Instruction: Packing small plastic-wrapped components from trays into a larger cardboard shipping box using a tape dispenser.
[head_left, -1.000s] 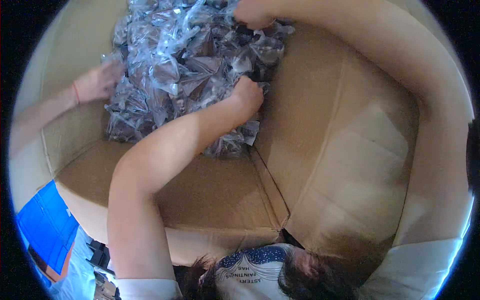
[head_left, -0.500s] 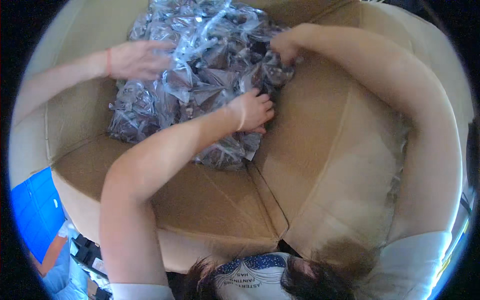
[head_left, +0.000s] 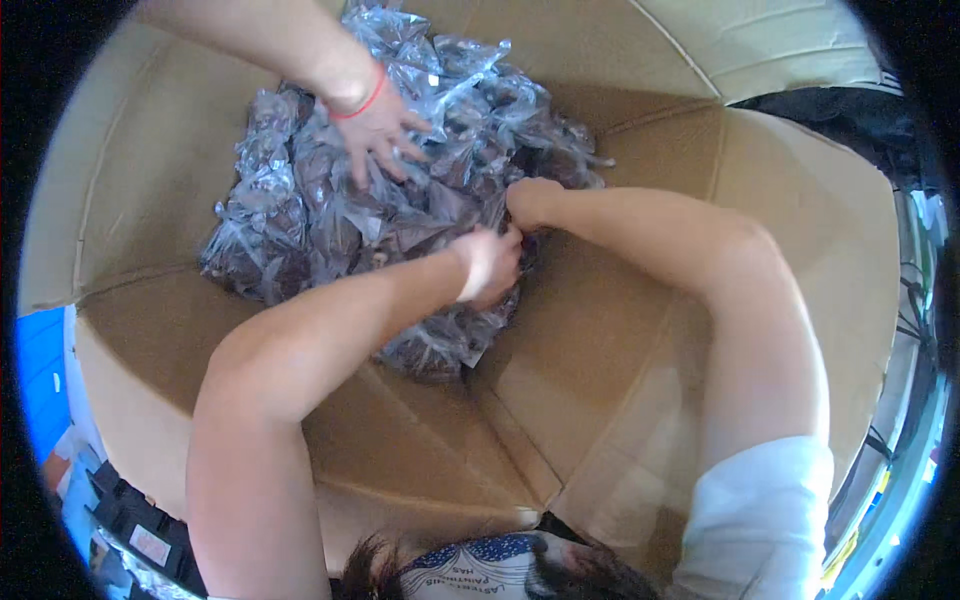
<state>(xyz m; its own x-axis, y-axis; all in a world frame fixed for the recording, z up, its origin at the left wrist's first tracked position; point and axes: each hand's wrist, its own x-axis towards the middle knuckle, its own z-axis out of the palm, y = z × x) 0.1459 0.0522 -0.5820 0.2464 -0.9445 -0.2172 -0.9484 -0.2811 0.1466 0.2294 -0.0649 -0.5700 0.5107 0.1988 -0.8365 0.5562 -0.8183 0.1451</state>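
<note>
The left hand (head_left: 490,266) curls its fingers at the right edge of a heap of clear plastic bags (head_left: 325,215) that lies inside a cardboard box (head_left: 640,300). Just beside it, the right hand (head_left: 534,204) is bunched nearly closed at the same edge; I cannot tell whether either hand grips a bag. Another person's hand (head_left: 384,130), fingers spread, reaches over the heap.
</note>
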